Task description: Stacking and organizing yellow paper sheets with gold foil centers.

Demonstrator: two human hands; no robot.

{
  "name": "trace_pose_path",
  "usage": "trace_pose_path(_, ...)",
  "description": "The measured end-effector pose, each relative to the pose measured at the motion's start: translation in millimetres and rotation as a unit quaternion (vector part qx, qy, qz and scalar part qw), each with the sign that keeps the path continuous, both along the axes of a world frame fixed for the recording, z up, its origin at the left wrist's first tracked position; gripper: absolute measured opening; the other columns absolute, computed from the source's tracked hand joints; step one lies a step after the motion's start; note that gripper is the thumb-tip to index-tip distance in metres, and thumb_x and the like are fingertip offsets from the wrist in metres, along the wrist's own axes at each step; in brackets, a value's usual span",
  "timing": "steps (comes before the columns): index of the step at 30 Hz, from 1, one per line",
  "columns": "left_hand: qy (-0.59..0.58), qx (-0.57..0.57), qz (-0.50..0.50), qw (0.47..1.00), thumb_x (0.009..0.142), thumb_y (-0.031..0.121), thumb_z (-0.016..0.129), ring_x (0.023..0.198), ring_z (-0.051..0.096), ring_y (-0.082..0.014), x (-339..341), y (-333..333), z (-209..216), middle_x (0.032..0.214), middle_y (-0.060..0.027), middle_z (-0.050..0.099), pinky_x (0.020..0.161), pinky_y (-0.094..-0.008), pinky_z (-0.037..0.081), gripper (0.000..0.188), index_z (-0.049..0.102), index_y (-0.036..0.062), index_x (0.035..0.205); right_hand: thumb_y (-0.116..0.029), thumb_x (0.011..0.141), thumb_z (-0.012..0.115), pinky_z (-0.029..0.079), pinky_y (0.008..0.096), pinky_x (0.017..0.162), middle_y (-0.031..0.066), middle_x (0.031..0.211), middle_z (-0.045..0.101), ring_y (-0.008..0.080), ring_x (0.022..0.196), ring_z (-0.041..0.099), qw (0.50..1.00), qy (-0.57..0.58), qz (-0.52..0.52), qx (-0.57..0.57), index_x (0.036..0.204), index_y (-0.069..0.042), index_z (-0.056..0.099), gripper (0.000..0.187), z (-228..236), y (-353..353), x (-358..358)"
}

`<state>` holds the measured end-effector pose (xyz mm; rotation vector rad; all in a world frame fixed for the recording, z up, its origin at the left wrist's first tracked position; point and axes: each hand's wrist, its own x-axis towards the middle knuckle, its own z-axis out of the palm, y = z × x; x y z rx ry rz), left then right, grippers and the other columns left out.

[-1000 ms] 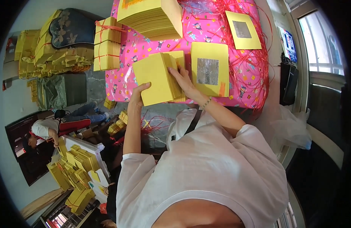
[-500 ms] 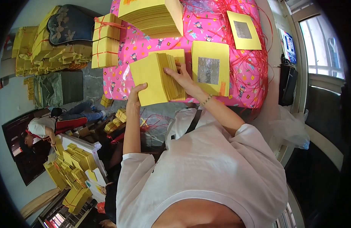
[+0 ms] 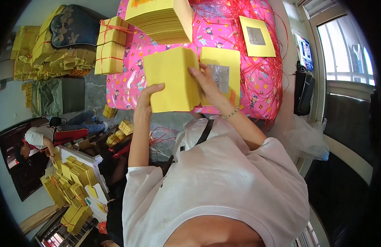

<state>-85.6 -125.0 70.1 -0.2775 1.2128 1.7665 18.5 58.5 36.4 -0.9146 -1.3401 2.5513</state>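
A thick stack of yellow paper sheets (image 3: 170,80) is held upright-tilted over the front edge of the pink table. My left hand (image 3: 148,98) grips its lower left side, thumb lying on the front sheet. Pressed along the stack's right edge, the fingers and thumb of my right hand (image 3: 207,84) close on it from the other side. Just behind my right hand lies a yellow sheet with a silver rectangle (image 3: 235,61), partly covered by the hand. Farther right is another such sheet (image 3: 267,48).
A tall yellow paper pile (image 3: 161,24) stands at the table's back. Red-tied bundles (image 3: 111,39) sit at its left edge. Loose red string (image 3: 266,78) covers the right side of the pink tablecloth (image 3: 134,51). At far left, a person (image 3: 41,136) works beside more yellow stacks (image 3: 77,175).
The sheets fanned out under my right hand are now squared into an even block. The stack has been turned more upright, hiding the sheet that showed behind it.
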Motion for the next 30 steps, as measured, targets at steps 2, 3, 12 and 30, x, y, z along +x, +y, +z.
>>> trace_pose_path(2,0.007,0.007,-0.033,0.999,0.074,0.011,0.068,0.092,0.063,-0.0252,10.0,32.3,13.8,0.106,-0.0167,0.061,0.079,-0.0330,0.054,0.051,0.049,-0.0071,0.118,-0.041,0.079,0.069,0.042,0.0332,0.092,0.0142,0.118,0.047,0.0210,0.110,0.048,1.000,0.005,-0.020,0.001,0.129,0.000,0.027,0.076,-14.1,25.9,11.9)
trace_pose_path(3,0.014,0.011,-0.063,0.998,0.074,0.012,0.069,0.092,0.063,-0.0247,15.7,46.7,15.8,0.106,-0.0158,0.061,0.080,-0.0329,0.053,0.051,0.050,-0.0060,0.118,-0.042,0.077,0.070,0.042,0.0336,0.092,0.0153,0.118,0.046,0.0220,0.110,0.048,0.999,0.009,-0.037,-0.001,0.127,0.001,0.027,0.078,-20.5,37.6,19.6)
trace_pose_path(12,-0.024,0.016,-0.136,0.990,0.075,0.017,0.069,0.098,0.060,-0.0226,41.7,118.4,-0.8,0.109,-0.0139,0.059,0.085,-0.0339,0.050,0.051,0.050,-0.0029,0.119,-0.036,0.087,0.061,0.038,0.0314,0.096,0.0072,0.119,0.050,0.0152,0.112,0.046,0.994,0.049,-0.055,-0.086,0.121,-0.003,0.040,0.052,-55.3,101.5,60.6)
trace_pose_path(30,0.049,0.012,-0.137,0.989,0.074,0.020,0.072,0.109,0.055,-0.0221,57.2,141.0,-14.9,0.120,-0.0126,0.054,0.091,-0.0338,0.047,0.064,0.043,0.0020,0.128,-0.041,0.097,0.036,0.038,0.0296,0.089,0.0076,0.112,0.054,0.0133,0.104,0.048,0.987,0.004,0.017,0.162,0.115,0.002,0.052,0.049,-39.2,125.4,63.0)
